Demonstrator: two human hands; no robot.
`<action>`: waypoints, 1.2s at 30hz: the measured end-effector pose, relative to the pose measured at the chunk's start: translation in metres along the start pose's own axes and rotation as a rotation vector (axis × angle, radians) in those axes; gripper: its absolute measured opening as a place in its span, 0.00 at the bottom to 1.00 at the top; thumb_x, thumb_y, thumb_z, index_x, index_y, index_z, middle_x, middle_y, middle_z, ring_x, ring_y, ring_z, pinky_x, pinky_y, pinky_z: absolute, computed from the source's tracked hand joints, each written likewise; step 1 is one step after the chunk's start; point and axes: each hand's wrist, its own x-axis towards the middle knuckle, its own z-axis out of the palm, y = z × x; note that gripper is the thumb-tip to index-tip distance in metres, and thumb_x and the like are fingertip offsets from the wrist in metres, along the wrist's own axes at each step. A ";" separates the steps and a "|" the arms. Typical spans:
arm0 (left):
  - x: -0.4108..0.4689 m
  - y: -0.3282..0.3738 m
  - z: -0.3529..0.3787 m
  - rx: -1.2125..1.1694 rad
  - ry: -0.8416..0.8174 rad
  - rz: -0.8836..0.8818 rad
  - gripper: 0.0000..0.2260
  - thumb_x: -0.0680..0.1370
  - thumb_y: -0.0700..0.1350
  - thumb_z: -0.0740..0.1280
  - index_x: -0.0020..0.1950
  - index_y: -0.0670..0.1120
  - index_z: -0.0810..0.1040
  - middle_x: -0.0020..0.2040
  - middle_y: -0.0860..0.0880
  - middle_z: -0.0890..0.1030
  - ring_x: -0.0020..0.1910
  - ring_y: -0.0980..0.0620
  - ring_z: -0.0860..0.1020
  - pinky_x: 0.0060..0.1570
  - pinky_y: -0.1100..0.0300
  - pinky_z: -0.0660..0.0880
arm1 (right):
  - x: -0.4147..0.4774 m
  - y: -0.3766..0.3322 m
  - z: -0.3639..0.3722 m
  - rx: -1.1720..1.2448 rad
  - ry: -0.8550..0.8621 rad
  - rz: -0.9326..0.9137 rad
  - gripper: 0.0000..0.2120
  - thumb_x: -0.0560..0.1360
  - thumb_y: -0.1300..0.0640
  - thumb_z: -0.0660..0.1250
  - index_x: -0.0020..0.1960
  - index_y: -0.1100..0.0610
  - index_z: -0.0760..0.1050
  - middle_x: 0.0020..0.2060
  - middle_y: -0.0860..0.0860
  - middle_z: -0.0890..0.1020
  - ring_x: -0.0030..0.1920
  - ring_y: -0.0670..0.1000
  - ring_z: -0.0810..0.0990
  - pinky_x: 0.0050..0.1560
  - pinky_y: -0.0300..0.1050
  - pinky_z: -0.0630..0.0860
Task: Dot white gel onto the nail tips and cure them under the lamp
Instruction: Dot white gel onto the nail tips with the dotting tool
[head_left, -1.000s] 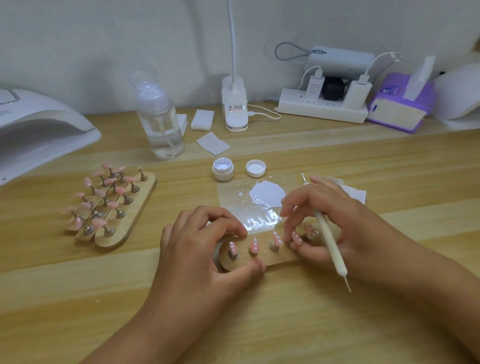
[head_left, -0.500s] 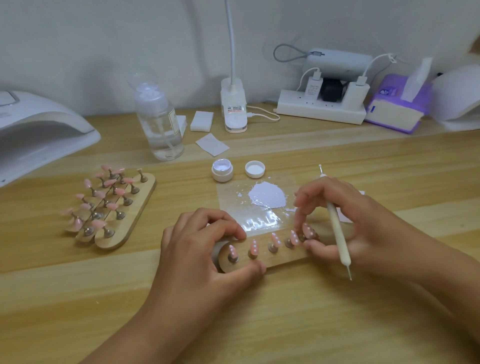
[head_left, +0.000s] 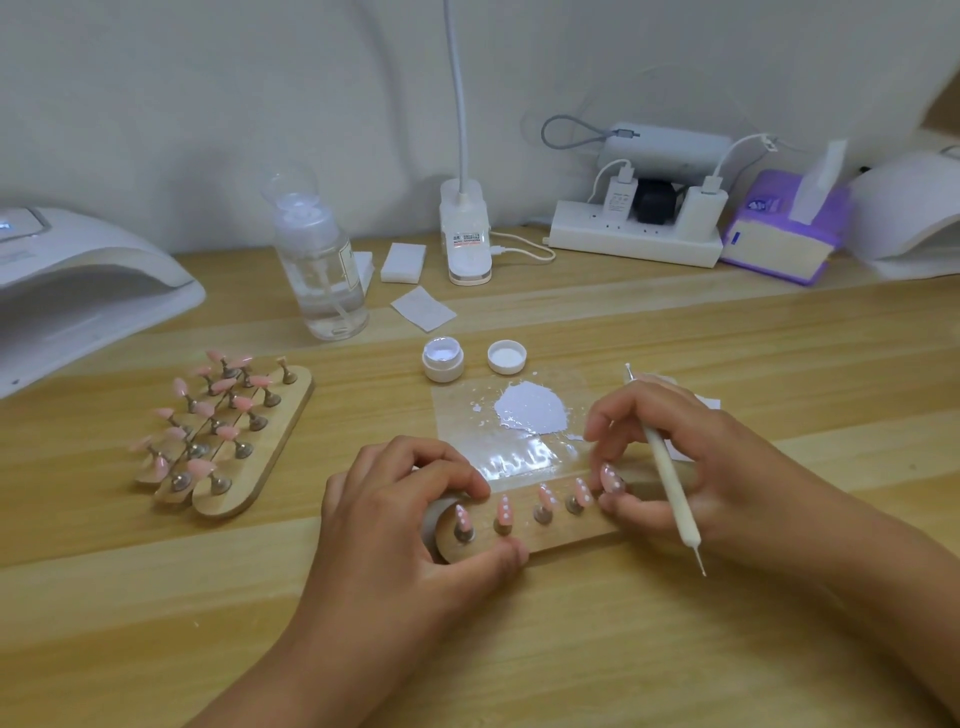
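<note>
1. The worktop (head_left: 571, 649) is taken in first, pale wood. The white curing lamp (head_left: 88, 291) is parked at its far left, well apart from the action.
2. The left hand (head_left: 400, 525) is clamped on the left end of the wooden strip (head_left: 566, 535), with the thumb on the near edge and curled fingers on the far edge.
3. The right hand (head_left: 717, 467) is closed round the dotting tool (head_left: 670, 483), which is carried through the fingers with its point aimed back toward the person. Its fingertips are pressed in at the strip's right end. Whether the end tip itself is being pinched cannot be told from here.
4. The strip is laid flat on the worktop, just in front of the clear film bearing the white gel (head_left: 530, 413). It is judged light and stiff, best taken by its bare wooden ends and carried level.
5. The nail tips (head_left: 504, 508), five pink ones on metal posts, are already dotted white. They are judged light and easily knocked askew. Uncured gel is likely to smear, so their tops are best left untouched until the lamp is reached.
</note>
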 end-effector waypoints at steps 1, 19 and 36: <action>0.000 0.000 0.000 0.001 -0.002 0.000 0.16 0.60 0.68 0.68 0.42 0.62 0.78 0.54 0.65 0.75 0.58 0.65 0.70 0.57 0.74 0.55 | -0.001 0.000 -0.002 0.005 -0.007 0.005 0.21 0.69 0.60 0.77 0.56 0.47 0.73 0.45 0.42 0.82 0.57 0.49 0.76 0.63 0.37 0.64; 0.000 0.002 0.001 -0.024 -0.037 0.047 0.17 0.57 0.68 0.70 0.40 0.62 0.80 0.56 0.66 0.73 0.60 0.65 0.70 0.60 0.71 0.56 | -0.005 0.036 -0.039 -0.627 0.391 0.035 0.18 0.77 0.47 0.58 0.57 0.60 0.77 0.46 0.52 0.78 0.49 0.50 0.72 0.48 0.38 0.59; 0.002 -0.003 0.004 -0.048 0.001 0.071 0.18 0.55 0.67 0.72 0.41 0.62 0.80 0.53 0.66 0.76 0.57 0.65 0.72 0.58 0.68 0.59 | -0.019 0.058 -0.027 -0.839 0.209 -0.152 0.14 0.74 0.60 0.64 0.55 0.58 0.84 0.49 0.53 0.85 0.51 0.59 0.83 0.53 0.51 0.73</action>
